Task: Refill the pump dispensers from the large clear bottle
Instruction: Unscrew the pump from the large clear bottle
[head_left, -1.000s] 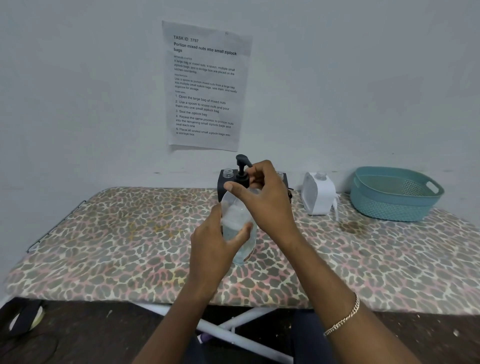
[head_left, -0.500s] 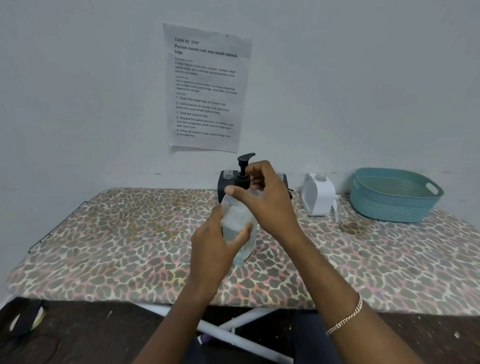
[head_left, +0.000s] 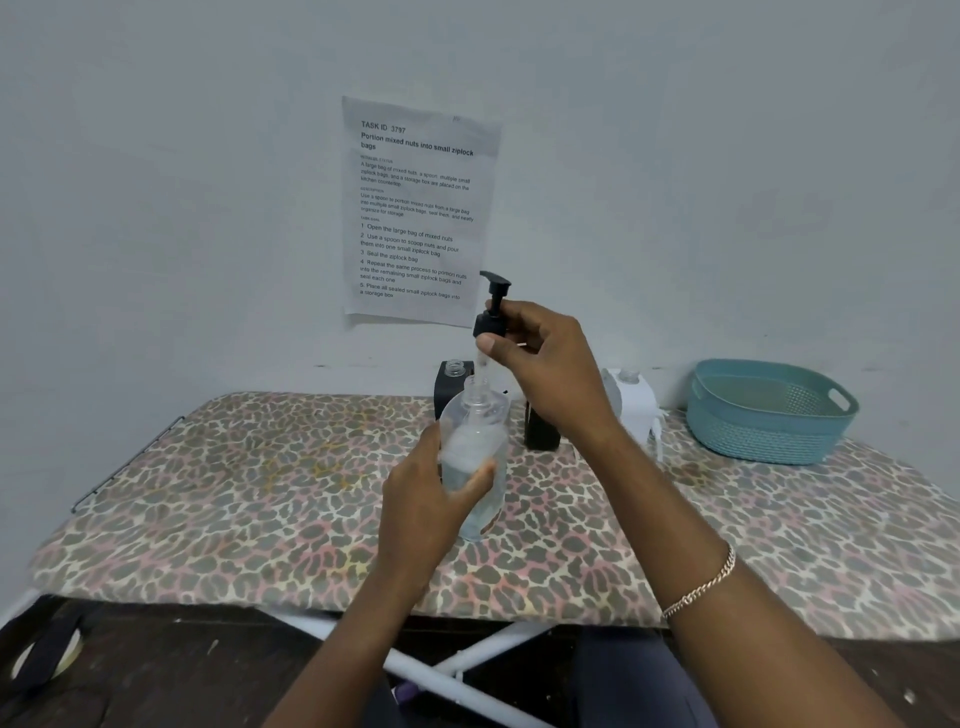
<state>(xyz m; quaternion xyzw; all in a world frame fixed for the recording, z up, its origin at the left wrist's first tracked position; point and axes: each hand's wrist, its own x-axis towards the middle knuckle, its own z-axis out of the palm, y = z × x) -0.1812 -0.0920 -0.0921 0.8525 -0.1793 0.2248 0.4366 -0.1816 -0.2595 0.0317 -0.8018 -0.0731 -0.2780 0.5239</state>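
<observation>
Fingers of my right hand pinch the black pump just above the neck of the clear bottle, its tube hanging straight down inside. My left hand grips that bottle upright on the counter, so the pull should go straight up.

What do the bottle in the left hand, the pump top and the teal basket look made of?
Bottle: clear glossy plastic, probably; the patterned cover shows through. Pump top: black plastic, matt, it seems. Basket: teal moulded plastic; perforated walls, cut-out handle.
</observation>
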